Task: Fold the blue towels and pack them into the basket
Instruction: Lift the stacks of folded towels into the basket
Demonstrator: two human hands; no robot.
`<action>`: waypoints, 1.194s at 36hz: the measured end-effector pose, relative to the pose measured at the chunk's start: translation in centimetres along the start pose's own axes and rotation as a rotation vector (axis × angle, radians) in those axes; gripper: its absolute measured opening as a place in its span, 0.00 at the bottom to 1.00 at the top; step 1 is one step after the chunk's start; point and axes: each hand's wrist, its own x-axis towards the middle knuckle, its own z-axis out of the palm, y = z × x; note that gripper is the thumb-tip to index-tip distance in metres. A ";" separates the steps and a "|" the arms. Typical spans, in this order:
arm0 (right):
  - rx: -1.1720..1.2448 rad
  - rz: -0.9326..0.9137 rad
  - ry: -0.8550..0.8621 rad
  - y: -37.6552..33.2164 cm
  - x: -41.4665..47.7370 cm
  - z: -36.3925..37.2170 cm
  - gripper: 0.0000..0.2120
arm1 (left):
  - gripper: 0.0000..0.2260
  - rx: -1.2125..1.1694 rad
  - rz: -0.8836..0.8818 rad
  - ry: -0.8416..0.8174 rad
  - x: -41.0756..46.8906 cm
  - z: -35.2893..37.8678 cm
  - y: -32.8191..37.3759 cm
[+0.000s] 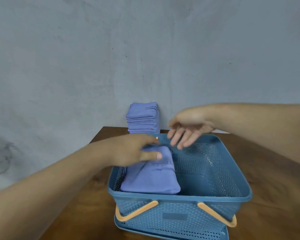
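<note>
- Orange looped handle (137, 212) hangs down the near wall of the blue perforated plastic basket (180, 210), which sits on a flat blue perforated lid (171, 234) on the brown wooden table (275, 170).
- One folded blue towel (151, 179) lies in the basket's left half, against the left wall. The right half is open room for more.
- Left hand (133, 151) rests on that towel's far end. Blur hides whether it pinches or only presses, and dragging it away could pull the fold loose.
- Right hand (189, 129) hovers over the far rim, fingers straight, holding nothing. It may clip the rim when reaching onward.
- Tall stack of folded blue towels (143, 118) leans at the grey wall (145, 49), just beyond the basket. A careless pull could topple it.
- Table's left edge runs fairly close, so a shove could slide the basket that way.
</note>
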 end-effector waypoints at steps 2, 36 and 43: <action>0.034 -0.055 0.080 -1.5 0.8 -1.9 0.21 | 0.24 -0.080 -0.033 0.113 1.1 -1.8 -0.8; 0.460 0.054 -0.124 -1.6 29.4 -3.6 0.67 | 0.47 -1.325 -0.712 -0.023 24.1 0.5 -24.6; 0.540 -0.010 -0.108 -0.9 30.1 -2.7 0.62 | 0.44 -1.327 -0.695 0.078 24.4 2.1 -24.5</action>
